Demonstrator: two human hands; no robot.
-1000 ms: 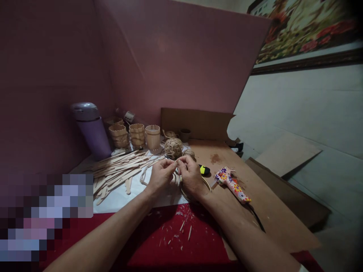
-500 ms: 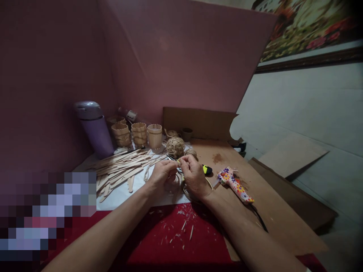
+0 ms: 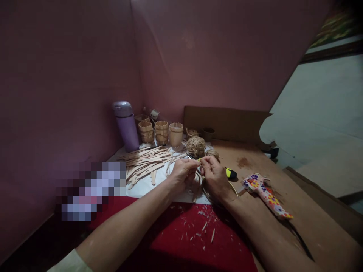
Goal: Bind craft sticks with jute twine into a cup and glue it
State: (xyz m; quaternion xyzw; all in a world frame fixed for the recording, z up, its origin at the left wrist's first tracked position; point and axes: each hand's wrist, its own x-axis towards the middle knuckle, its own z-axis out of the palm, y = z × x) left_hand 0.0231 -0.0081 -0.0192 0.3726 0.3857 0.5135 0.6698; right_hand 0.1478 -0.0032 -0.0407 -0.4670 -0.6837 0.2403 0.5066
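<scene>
While red cloth [image 3: 170,241] strewn with pale shavings [image 3: 212,235] spreads nearest, the left hand [image 3: 183,173] and right hand [image 3: 217,179] pinch narrowly together on a tiny piece [image 3: 199,161] too small to identify. Right of them lies a flower-patterned glue gun [image 3: 266,193]; left, flat pale wooden sticks [image 3: 149,162]; just beyond, a round brown twine ball [image 3: 196,146]; farther, pale wooden cups [image 3: 161,133].

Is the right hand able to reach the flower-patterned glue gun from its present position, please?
Probably yes. The glue gun lies on the cardboard, to the right of the right hand, and nothing seems to stand between them. However, the right hand appears occupied, close to the left hand.
</scene>
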